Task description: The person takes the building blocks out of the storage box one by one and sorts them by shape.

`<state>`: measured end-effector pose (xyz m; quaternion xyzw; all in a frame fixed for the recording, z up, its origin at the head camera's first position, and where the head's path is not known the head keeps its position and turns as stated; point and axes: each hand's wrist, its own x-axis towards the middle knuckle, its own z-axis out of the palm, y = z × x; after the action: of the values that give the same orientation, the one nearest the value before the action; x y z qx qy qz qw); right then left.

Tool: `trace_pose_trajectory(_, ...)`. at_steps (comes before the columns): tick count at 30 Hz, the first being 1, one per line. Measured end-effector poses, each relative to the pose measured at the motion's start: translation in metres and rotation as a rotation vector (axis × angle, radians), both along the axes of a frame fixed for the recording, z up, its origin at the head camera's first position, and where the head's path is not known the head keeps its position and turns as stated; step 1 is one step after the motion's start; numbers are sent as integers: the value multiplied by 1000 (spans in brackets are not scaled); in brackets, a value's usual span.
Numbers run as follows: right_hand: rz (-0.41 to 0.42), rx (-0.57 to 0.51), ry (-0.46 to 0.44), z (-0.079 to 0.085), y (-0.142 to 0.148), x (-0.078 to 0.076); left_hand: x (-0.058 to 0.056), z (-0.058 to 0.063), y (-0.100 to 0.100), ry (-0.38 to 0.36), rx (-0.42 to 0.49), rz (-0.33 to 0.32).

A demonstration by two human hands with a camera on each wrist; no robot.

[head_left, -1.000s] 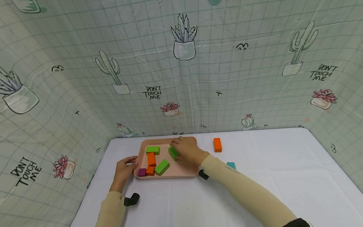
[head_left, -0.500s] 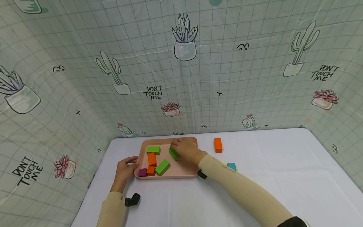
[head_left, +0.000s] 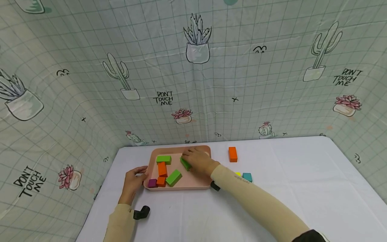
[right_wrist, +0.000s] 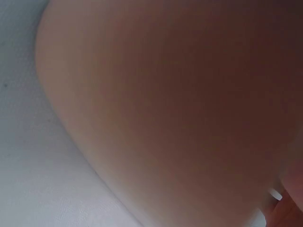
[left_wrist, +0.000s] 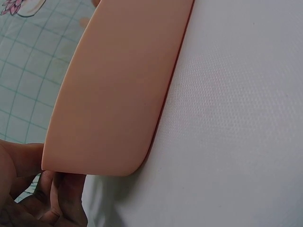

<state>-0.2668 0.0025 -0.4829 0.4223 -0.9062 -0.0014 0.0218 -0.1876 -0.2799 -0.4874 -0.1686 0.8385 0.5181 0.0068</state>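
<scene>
My left hand (head_left: 132, 183) grips the left end of the peach tray (head_left: 181, 188). In the left wrist view, the thumb and curled fingers (left_wrist: 68, 198) meet at the corner of the tray wall (left_wrist: 118, 94). Inside the tray, my right hand (head_left: 201, 162) holds a green block (head_left: 185, 164), partly hidden under it. Left of that lie another green block (head_left: 164, 160), an orange block (head_left: 162, 169), a small orange block (head_left: 161, 182), a purple cube (head_left: 152, 183) and a slanted green block (head_left: 173, 178). The blurred tray wall (right_wrist: 142, 118) fills most of the right wrist view.
Right of the tray, an orange block (head_left: 232, 154) lies on the white tablecloth (head_left: 287, 181). A teal block (head_left: 247, 177) and a yellow one (head_left: 238, 174) sit partly behind the right sleeve (head_left: 257, 195). A cactus-print cloth (head_left: 217, 101) rises behind the table.
My right forearm has shifted slightly left, and a bit of the yellow block now shows beside the teal one. Both hands keep their holds, and the blocks in the tray look unchanged.
</scene>
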Motion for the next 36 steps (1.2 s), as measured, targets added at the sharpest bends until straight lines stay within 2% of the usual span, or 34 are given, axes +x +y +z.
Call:
trace_pose_trajectory(10, -2, -7, 0, 0, 1, 0, -2, -2, 0, 0, -2, -1)
trace_pose_trajectory(21, 33, -134, -10, 6, 17, 16, 1, 1, 2, 2, -19, -7)
trace_pose_trajectory(28, 0, -252, -47, 12, 40, 25, 3, 0, 4, 6, -31, -2)
trace_pose_trajectory(36, -40, -369, -7, 20, 79, 34, 2, 0, 4, 17, -37, -1)
